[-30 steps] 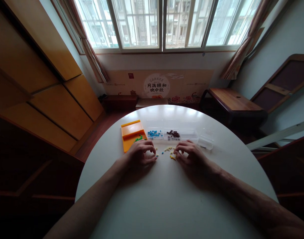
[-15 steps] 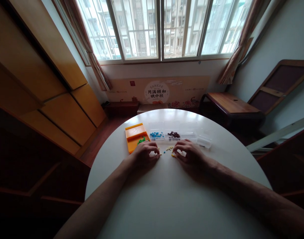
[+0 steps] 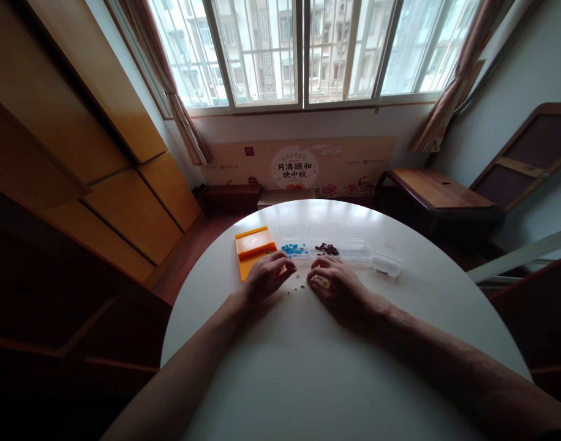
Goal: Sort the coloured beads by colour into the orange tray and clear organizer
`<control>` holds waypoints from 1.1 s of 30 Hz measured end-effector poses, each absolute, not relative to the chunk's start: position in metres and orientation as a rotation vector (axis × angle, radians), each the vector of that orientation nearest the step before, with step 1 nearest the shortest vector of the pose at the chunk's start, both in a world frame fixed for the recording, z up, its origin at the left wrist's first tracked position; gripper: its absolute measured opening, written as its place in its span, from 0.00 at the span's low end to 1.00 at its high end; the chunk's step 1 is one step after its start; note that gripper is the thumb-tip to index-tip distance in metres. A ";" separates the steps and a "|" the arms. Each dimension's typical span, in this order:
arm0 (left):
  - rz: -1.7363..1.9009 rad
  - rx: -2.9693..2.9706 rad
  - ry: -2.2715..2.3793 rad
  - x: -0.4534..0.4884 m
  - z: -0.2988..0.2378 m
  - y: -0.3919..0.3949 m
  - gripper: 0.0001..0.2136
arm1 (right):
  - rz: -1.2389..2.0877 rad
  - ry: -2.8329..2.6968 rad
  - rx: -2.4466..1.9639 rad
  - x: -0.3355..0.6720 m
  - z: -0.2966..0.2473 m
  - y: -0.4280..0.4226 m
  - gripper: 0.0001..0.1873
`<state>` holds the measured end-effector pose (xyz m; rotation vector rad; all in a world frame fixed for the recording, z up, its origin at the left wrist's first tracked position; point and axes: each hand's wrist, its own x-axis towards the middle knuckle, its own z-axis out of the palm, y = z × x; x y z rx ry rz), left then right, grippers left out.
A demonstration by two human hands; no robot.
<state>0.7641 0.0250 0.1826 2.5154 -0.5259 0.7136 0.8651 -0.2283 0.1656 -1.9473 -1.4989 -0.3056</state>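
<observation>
My left hand (image 3: pixel 270 274) hovers at or on the white table, thumb and fingertips pressed together; whatever they hold is too small to make out. Facing it, my right hand (image 3: pixel 338 282) has its fingers curled down to the tabletop in a pinch, also with nothing I can name in it. Between the two lie several tiny pale-yellow pieces (image 3: pixel 302 286), and more show beneath the right hand. Just behind my left hand, an orange tray (image 3: pixel 246 269) is partly covered, with a bit of green pieces (image 3: pixel 269 252) peeking out.
A clear compartment box (image 3: pixel 356 251) behind the hands holds blue pieces (image 3: pixel 293 250) and dark brown pieces (image 3: pixel 327 249). At its right end sits a small clear container (image 3: pixel 385 266). The round white table (image 3: pixel 308 367) has a curved edge. A wooden stool (image 3: pixel 441 187) stands beyond.
My right hand has moved left, nearer my left hand. The blue piece between the hands is out of sight, and the left hand hides most of the green pieces. The view has shifted slightly.
</observation>
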 end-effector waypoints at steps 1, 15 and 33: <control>0.726 2.516 -0.517 0.764 0.183 0.025 0.07 | -0.317 -1.500 -1.942 0.865 0.164 -0.228 0.04; 1.089 2.729 -0.030 0.781 0.180 0.023 0.07 | -0.332 -1.533 -1.936 0.862 0.163 -0.226 0.04; 0.878 2.606 -0.636 0.764 0.183 -0.002 0.08 | -0.218 -1.373 -1.712 0.869 0.169 -0.230 0.08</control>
